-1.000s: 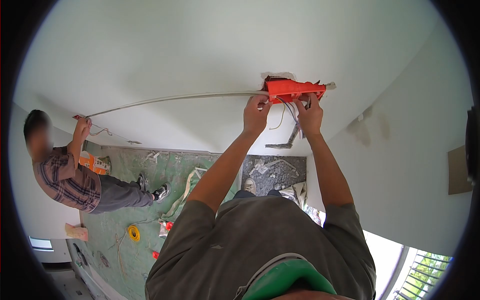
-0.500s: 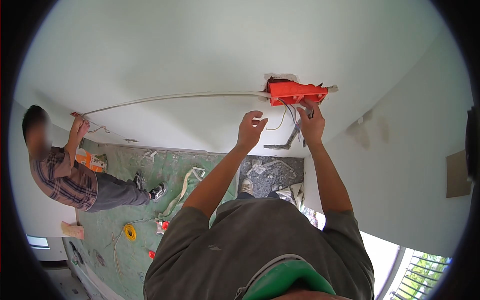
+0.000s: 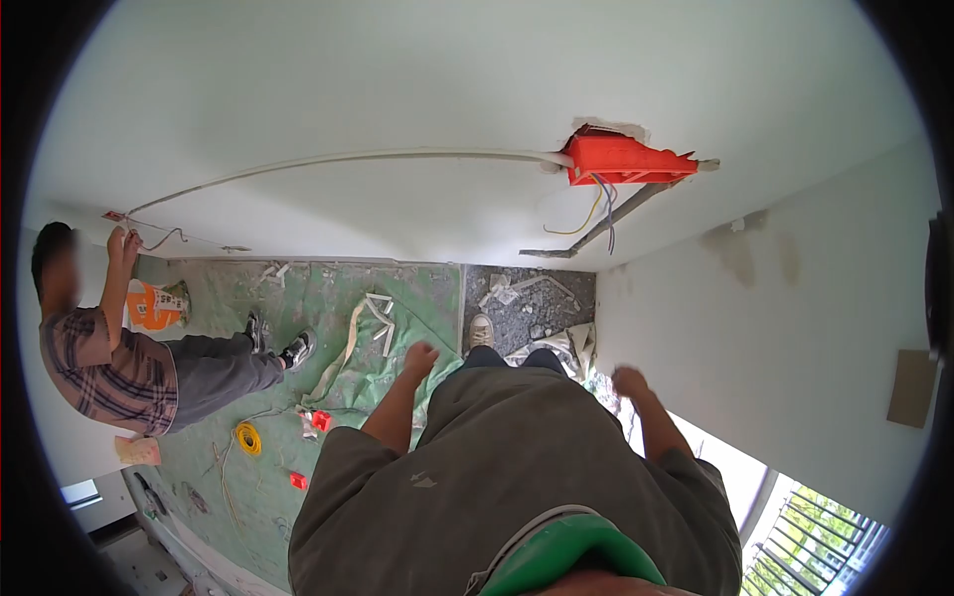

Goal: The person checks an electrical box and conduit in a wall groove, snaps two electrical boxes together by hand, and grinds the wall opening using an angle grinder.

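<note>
My left hand (image 3: 421, 359) is lowered in front of my body, its fingers curled closed with nothing showing in them. On the other side, my right hand (image 3: 628, 381) hangs near the right wall, also closed, and no object shows in it. Both are well apart from the red junction box (image 3: 621, 159), which sits in a rough cutout in the white wall. Loose yellow and blue wires (image 3: 602, 209) dangle from its underside. A pale conduit (image 3: 378, 156) enters its left end and runs along the wall toward another person.
That person (image 3: 109, 368) stands at left, hands at a small red box (image 3: 113, 216). On the green floor sheet (image 3: 224, 358) lie a yellow coil (image 3: 248, 438), red boxes (image 3: 298, 481) and white scraps (image 3: 381, 313). An orange-and-white bucket (image 3: 154, 305) stands by the wall.
Both my hands have left the area of the red junction box and dropped toward my body. The right one has let go of the box's lower edge. My view has shifted slightly.
</note>
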Demonstrator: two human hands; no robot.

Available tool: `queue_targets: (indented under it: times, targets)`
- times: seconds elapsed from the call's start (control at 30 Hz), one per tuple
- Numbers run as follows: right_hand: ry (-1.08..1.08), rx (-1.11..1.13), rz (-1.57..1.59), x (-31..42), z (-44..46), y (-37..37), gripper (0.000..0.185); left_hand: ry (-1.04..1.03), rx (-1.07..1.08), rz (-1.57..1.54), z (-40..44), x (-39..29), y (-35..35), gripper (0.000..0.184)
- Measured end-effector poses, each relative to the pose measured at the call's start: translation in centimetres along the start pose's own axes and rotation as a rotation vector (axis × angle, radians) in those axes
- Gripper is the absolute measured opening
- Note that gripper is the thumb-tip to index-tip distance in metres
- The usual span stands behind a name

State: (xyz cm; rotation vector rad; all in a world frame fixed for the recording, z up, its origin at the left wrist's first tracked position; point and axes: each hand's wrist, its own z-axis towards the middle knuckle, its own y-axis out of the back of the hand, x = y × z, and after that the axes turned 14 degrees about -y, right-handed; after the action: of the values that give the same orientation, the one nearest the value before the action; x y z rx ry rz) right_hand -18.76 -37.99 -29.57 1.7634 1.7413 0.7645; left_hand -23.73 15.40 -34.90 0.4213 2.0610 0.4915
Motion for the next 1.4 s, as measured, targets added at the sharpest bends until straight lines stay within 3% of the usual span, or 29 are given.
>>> queue_targets:
  times: [0.03, 0.07, 0.1, 0.17, 0.27, 0.43, 0.53, 0.63, 0.7, 0.73, 0.77, 0.8, 0.83, 0.87, 0.97, 1.0, 1.07, 1.1, 1.17, 1.23, 1.3, 1.4]
  targets:
    - [0.02, 0.361, -0.17, -5.0, 0.9, -8.3, 0.021, 0.024, 0.168, 0.235, -0.9, 6.0, 0.4, 0.02]
    - [-0.062, 0.444, -0.187, -7.4, -3.0, -11.4, 0.026, 0.271, 0.051, -0.011, -3.3, 10.1, 0.3, 0.015]
    - [-0.008, 0.503, -0.19, -5.0, -8.2, -7.8, 0.017, 0.436, -0.04, -0.269, -6.9, 7.8, 1.9, 0.012]
    - [-0.214, 0.687, 0.074, -2.8, -14.5, -3.6, 0.016, 0.545, -0.137, -0.288, -11.3, 6.1, 3.6, 0.011]
    - [-0.4, 0.841, 0.321, -2.9, -16.5, -2.3, 0.016, 0.574, -0.044, -0.29, -13.4, 10.6, 4.1, 0.018]
    - [-0.429, 0.916, 0.443, -4.8, -10.5, -3.7, 0.016, 0.453, -0.227, -0.368, -13.5, 3.2, 2.3, 0.018]
    - [-0.399, 0.939, 0.49, -9.3, -2.6, -9.8, 0.016, 0.305, -0.281, -0.473, -17.0, 0.2, -1.3, 0.016]
    - [-0.368, 0.806, 0.586, -7.1, -3.8, -4.3, 0.011, 0.285, -0.228, -0.387, -21.3, -1.0, -6.0, 0.017]
    - [-0.417, 0.893, 0.744, -6.9, -4.7, -3.5, 0.012, 0.369, -0.108, -0.336, -25.3, -0.2, -9.0, 0.019]
    - [-0.531, 1.031, 0.919, -8.2, -2.9, -7.2, 0.014, 0.353, -0.081, -0.226, -27.9, -2.3, -9.9, 0.019]
    - [-0.524, 1.044, 0.901, -8.4, -4.3, -8.6, 0.014, 0.333, -0.058, -0.122, -30.3, -5.0, -10.4, 0.019]
    - [-0.456, 0.938, 0.758, -8.5, -5.0, -9.6, 0.012, 0.105, -0.003, 0.045, -32.2, -2.2, -11.7, 0.018]
    - [-0.384, 0.825, 0.615, -8.4, -5.4, -9.6, 0.009, 0.211, -0.051, -0.091, -34.2, -4.1, -12.5, 0.019]
    - [-0.435, 0.974, 0.734, -8.9, -5.7, -9.4, 0.009, 0.205, -0.079, -0.043, -35.4, -2.6, -13.6, 0.019]
    - [-0.307, 0.847, 0.374, -9.4, -6.9, -10.9, 0.014, 0.287, -0.141, -0.021, -40.5, 0.9, -16.3, 0.019]
    - [-0.299, 0.843, 0.328, -9.9, -7.1, -12.2, 0.013, 0.492, -0.228, -0.392, -42.1, 5.4, -18.3, 0.019]
    - [-0.234, 0.84, 0.214, -10.5, -6.8, -12.6, 0.013, 0.462, -0.377, -0.216, -44.7, 8.5, -21.0, 0.021]
    - [-0.2, 0.836, 0.118, -10.5, -7.0, -12.4, 0.013, 0.289, -0.392, 0.091, -46.0, 5.3, -20.5, 0.021]
    - [-0.237, 0.832, 0.068, -9.3, -7.3, -11.4, 0.006, 0.455, -0.598, -0.234, -48.1, 5.9, -23.1, 0.019]
    - [-0.151, 0.792, -0.098, -6.9, -8.7, -8.0, 0.006, 0.451, -0.718, -0.163, -50.2, 4.1, -25.2, 0.022]
    - [-0.17, 0.822, -0.219, -3.6, -11.4, -4.7, 0.006, 0.479, -0.831, -0.285, -52.7, 5.3, -29.3, 0.024]
    - [-0.153, 0.739, -0.327, -0.8, -12.3, -4.5, 0.008, 0.648, -0.927, -0.373, -56.9, 3.9, -33.5, 0.025]
